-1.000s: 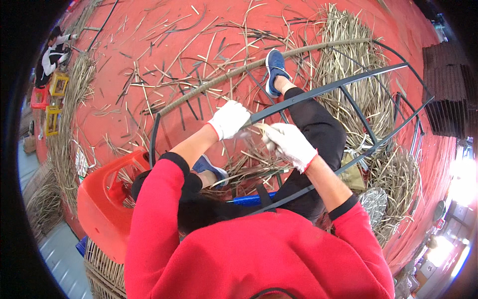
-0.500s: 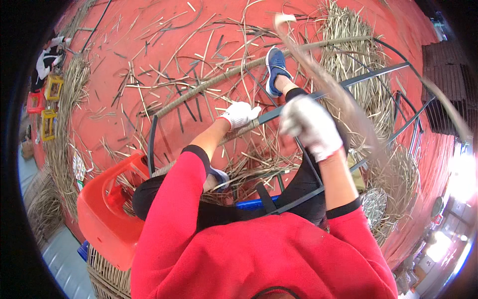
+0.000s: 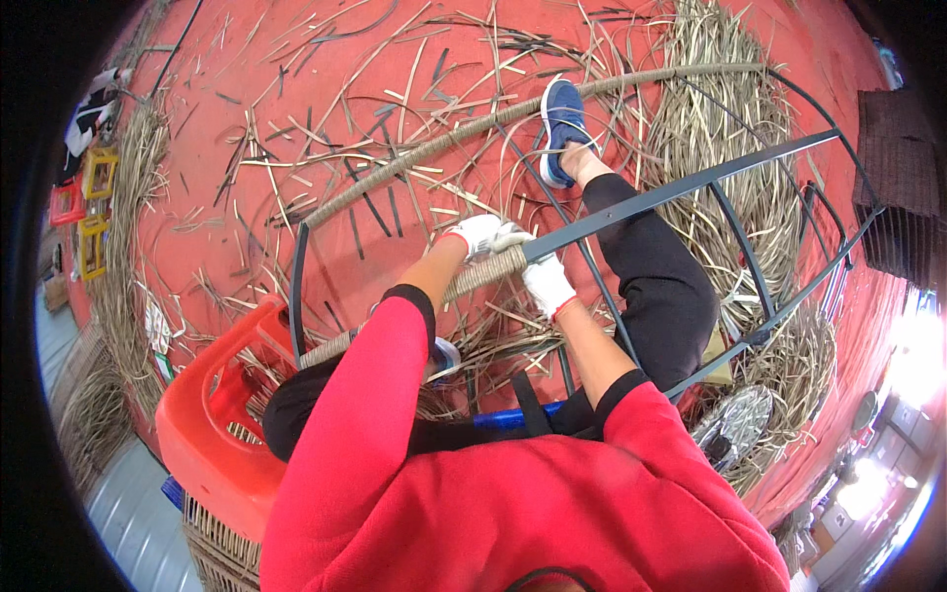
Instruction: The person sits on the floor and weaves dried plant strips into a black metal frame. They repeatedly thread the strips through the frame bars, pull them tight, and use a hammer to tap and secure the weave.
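Left fingers [image 3: 483, 235] and right fingers [image 3: 540, 274] gripping a bar [image 3: 496, 270], leg [image 3: 659, 266] beneath, red chair [image 3: 202, 454] leftward, loose strips [image 3: 505, 335] around

Gloved left grip [image 3: 479, 235] and right grip [image 3: 547, 284] apparently both touch the partly wrapped bar [image 3: 592, 225]

A plain red long-sleeved top [image 3: 523, 503] is worn, its sleeves finished with wide black cuffs [image 3: 621, 391] and its neckline edged by dark trim [image 3: 546, 573]. Both hands are covered by white gloves [image 3: 475, 233], hemmed in red. Black trousers [image 3: 663, 286] are paired with blue shoes [image 3: 564, 120], pale-soled and with white at the sides.
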Action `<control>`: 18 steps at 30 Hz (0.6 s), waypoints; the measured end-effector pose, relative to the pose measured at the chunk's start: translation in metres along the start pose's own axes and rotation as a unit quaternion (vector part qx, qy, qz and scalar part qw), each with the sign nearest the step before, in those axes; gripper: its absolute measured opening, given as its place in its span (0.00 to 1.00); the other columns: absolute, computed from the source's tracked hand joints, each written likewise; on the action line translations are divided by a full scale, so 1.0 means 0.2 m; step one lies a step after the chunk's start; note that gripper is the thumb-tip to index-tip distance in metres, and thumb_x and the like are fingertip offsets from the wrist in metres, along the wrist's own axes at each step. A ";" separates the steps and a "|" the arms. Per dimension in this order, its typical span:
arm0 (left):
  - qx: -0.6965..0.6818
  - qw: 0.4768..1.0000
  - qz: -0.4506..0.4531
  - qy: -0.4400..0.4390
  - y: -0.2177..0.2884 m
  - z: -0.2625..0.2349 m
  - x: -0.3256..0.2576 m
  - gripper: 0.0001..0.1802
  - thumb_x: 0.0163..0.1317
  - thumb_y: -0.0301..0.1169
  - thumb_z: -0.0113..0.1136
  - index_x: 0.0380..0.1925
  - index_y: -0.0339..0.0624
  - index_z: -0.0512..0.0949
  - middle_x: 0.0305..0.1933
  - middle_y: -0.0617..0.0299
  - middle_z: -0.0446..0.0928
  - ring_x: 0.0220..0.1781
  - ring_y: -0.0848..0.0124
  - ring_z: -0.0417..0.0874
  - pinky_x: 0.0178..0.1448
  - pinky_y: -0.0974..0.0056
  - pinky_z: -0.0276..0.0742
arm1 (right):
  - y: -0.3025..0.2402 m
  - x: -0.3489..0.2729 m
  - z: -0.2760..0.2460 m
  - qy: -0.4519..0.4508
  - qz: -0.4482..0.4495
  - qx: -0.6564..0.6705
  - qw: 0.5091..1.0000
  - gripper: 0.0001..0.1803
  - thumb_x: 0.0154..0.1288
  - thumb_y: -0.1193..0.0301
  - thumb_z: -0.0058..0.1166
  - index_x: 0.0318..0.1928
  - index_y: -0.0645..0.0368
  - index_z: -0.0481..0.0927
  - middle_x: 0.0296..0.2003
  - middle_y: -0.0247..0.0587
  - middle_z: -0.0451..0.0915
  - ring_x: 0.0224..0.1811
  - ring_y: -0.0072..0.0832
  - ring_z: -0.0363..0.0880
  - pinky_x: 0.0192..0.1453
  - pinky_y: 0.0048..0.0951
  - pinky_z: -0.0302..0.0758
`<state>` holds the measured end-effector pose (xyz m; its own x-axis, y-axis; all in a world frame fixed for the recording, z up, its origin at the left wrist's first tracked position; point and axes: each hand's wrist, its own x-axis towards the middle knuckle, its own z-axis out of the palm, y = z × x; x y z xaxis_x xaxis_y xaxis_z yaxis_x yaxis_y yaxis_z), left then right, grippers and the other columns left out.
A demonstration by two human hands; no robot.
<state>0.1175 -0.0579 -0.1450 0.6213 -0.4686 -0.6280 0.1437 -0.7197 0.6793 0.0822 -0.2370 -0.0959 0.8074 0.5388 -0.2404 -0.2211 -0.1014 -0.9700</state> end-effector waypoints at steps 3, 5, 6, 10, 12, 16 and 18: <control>0.028 0.995 -0.097 0.009 0.10 -0.07 -0.07 0.35 0.70 0.60 0.42 0.41 0.38 0.84 0.44 0.47 0.85 0.45 0.51 0.85 0.53 0.50 0.76 | 0.01 -0.04 -0.07 0.042 0.013 -0.238 0.970 0.15 0.69 0.74 0.45 0.49 0.60 0.82 0.47 0.52 0.83 0.53 0.42 0.80 0.57 0.37 0.74; 0.058 0.986 -0.156 0.010 0.21 -0.12 -0.15 0.40 0.71 0.65 0.36 0.41 0.39 0.85 0.44 0.47 0.85 0.48 0.52 0.85 0.59 0.51 0.74 | -0.01 -0.09 -0.11 0.033 0.041 -0.352 0.934 0.12 0.68 0.72 0.47 0.46 0.61 0.82 0.40 0.53 0.84 0.44 0.50 0.83 0.50 0.43 0.77; 0.033 0.991 -0.125 0.036 0.25 -0.17 -0.21 0.37 0.71 0.63 0.36 0.44 0.44 0.85 0.45 0.48 0.85 0.49 0.51 0.85 0.59 0.50 0.75 | -0.02 -0.12 -0.13 0.023 0.072 -0.332 0.940 0.12 0.70 0.73 0.47 0.47 0.63 0.81 0.38 0.49 0.84 0.41 0.44 0.83 0.47 0.39 0.77; 0.217 0.949 0.177 0.143 0.41 -0.19 -0.42 0.25 0.67 0.60 0.49 0.39 0.52 0.80 0.37 0.55 0.81 0.46 0.55 0.84 0.52 0.50 0.75 | -0.15 -0.24 -0.15 0.024 0.141 -0.177 0.974 0.10 0.73 0.71 0.48 0.44 0.65 0.80 0.30 0.40 0.83 0.31 0.27 0.82 0.38 0.31 0.77; 0.284 0.935 0.120 0.175 0.49 -0.14 -0.44 0.28 0.65 0.61 0.51 0.35 0.46 0.79 0.33 0.52 0.80 0.43 0.54 0.83 0.50 0.51 0.76 | -0.21 -0.31 -0.15 0.049 0.201 -0.079 0.975 0.12 0.75 0.68 0.49 0.40 0.63 0.80 0.28 0.38 0.82 0.28 0.23 0.80 0.34 0.30 0.76; 0.180 0.955 0.092 0.218 0.49 -0.07 -0.45 0.28 0.64 0.61 0.53 0.32 0.46 0.78 0.31 0.52 0.80 0.37 0.51 0.83 0.43 0.49 0.76 | -0.33 -0.41 -0.17 0.066 0.258 0.035 0.963 0.12 0.77 0.67 0.48 0.40 0.62 0.80 0.28 0.33 0.79 0.27 0.20 0.75 0.35 0.26 0.75; 0.159 0.949 0.116 0.248 0.46 -0.05 -0.45 0.26 0.64 0.59 0.55 0.31 0.45 0.79 0.29 0.52 0.80 0.35 0.50 0.83 0.41 0.49 0.77 | -0.38 -0.44 -0.18 0.072 0.237 0.099 0.964 0.13 0.78 0.66 0.49 0.40 0.62 0.80 0.28 0.31 0.77 0.27 0.18 0.73 0.35 0.23 0.74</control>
<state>0.0826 -0.0773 -0.0222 0.9047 -0.3923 -0.1661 -0.2328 -0.7818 0.5785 0.0471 -0.3072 -0.0025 0.6538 0.3489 -0.6715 -0.6727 -0.1383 -0.7269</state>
